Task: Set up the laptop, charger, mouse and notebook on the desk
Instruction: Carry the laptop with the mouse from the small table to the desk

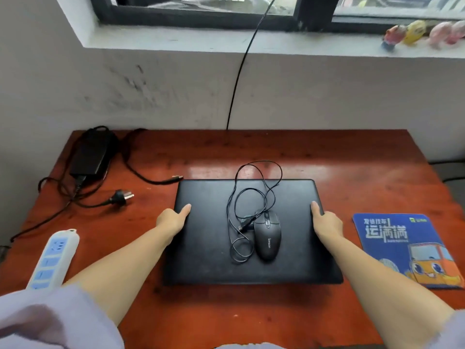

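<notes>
The desk (327,157) is taken up at its middle by the closed laptop (251,270), whose near edge lies close to the desk's front edge. The laptop is held at both side edges: the left hand (172,219) and the right hand (324,220) each lay a thumb flat on the lid, while the other fingers are hidden over the edges, so whether they are curled under the laptop cannot be told. A blue mouse pad (402,248) lies by the desk's right edge, and a white power strip (54,255) overhangs the front left corner. The charger (90,154) sits at the back left corner, its cords sprawled and its wall plug (122,196) loose beside it. The mouse (267,238) rests unsecured on the lid with its cable (251,187) looped toward the laptop's far edge. No notebook is seen. Should the laptop be lifted or tilted, the mouse would probably slide off and be dragged by its cable. Should the lid be opened first, the mouse would likely be tipped backward. The charger's tip (177,177), lying just beside the laptop's back left corner, could be snagged or pushed.
</notes>
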`<state>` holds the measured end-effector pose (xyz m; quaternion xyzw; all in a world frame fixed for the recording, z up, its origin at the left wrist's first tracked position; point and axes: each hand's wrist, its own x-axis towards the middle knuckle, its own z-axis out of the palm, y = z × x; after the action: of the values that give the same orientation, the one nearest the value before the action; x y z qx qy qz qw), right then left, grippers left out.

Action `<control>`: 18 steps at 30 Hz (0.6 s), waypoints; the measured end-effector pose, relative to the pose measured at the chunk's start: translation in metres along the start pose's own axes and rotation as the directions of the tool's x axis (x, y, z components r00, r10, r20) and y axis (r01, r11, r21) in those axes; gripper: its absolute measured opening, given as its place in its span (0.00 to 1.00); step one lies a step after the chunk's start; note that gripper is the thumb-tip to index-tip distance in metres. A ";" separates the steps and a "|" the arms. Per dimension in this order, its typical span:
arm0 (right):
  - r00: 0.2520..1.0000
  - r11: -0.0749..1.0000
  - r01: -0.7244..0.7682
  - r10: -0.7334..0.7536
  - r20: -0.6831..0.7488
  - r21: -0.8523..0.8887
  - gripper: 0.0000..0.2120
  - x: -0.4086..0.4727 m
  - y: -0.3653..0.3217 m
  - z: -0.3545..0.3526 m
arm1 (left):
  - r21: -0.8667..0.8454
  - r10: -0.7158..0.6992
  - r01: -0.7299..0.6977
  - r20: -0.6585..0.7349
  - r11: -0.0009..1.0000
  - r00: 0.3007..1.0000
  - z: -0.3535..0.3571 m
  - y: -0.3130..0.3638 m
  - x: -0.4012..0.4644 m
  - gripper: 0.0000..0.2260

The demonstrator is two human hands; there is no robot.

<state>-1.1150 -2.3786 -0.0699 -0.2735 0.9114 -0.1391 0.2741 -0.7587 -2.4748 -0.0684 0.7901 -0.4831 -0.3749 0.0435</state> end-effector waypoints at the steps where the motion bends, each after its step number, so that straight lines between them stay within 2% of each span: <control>1: 1.000 1.000 -0.003 0.003 -0.002 -0.006 0.33 0.008 -0.004 0.000 | 0.021 0.006 -0.006 0.009 1.000 1.000 0.001 0.005 0.006 0.26; 10: 0.999 0.993 0.041 -0.042 -0.002 -0.109 0.33 0.048 -0.020 0.002 | 0.298 0.117 -0.123 0.038 0.947 0.992 0.002 0.020 0.031 0.28; 18: 0.996 0.974 0.086 -0.089 -0.005 -0.208 0.33 0.057 -0.026 -0.014 | 0.347 0.148 -0.140 0.005 0.927 0.989 0.011 0.035 0.031 0.30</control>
<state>-1.1518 -2.4306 -0.0725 -0.3395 0.9100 -0.0572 0.2310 -0.7837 -2.5148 -0.0777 0.7516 -0.5977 -0.2715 -0.0637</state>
